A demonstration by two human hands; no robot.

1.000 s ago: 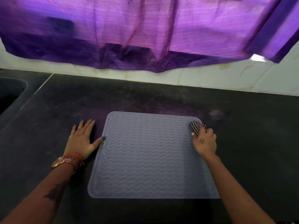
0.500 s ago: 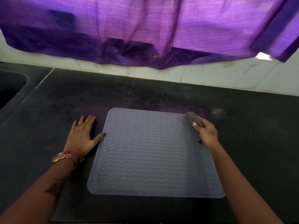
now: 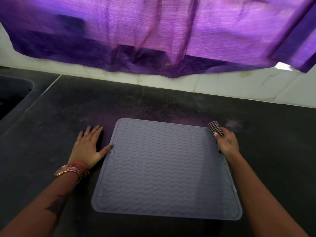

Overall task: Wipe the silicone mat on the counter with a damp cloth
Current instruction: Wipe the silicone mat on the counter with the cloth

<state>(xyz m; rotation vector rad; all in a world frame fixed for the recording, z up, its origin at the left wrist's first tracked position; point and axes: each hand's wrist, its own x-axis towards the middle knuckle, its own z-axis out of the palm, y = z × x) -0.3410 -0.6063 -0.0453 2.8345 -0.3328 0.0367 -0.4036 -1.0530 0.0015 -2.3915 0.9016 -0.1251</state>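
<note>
A person's 2 bare arms reach forward over a dark speckled stone counter (image 3: 171, 103). Between the hands lies a grey-blue square silicone mat with a raised wavy pattern (image 3: 164, 168), flat on the counter.

The right hand (image 3: 226, 142) is curled around a rolled black-and-white checked cloth (image 3: 215, 129), gripping it at the mat's far right corner. The cloth pokes out beyond the fingers and appears to touch the mat's edge. The left hand (image 3: 89, 146) lies flat and relaxed, fingers straight, on the counter just beside the mat's left edge, with the thumb tip touching the mat's rim. It holds nothing. A rose-gold wristwatch (image 3: 65, 170) and red thread bands sit on that wrist.

What has just changed: 1 second ago the right hand pressed the bunched cloth slightly nearer the body, on the mat's right side. It has since slid away from the body and a little outward to the far corner, and the cloth now looks more like a long roll. The left hand has stayed in the same bracing spot, and the mat has not visibly shifted.

This suggests the wipe is running along the right edge, with most of the surface to the left of that hand probably still to cover.

Beyond both hands, a purple translucent curtain (image 3: 153, 31) hangs over a white tiled wall (image 3: 239, 89). Far left of the left hand is a dark sink basin (image 3: 13, 94).
</note>
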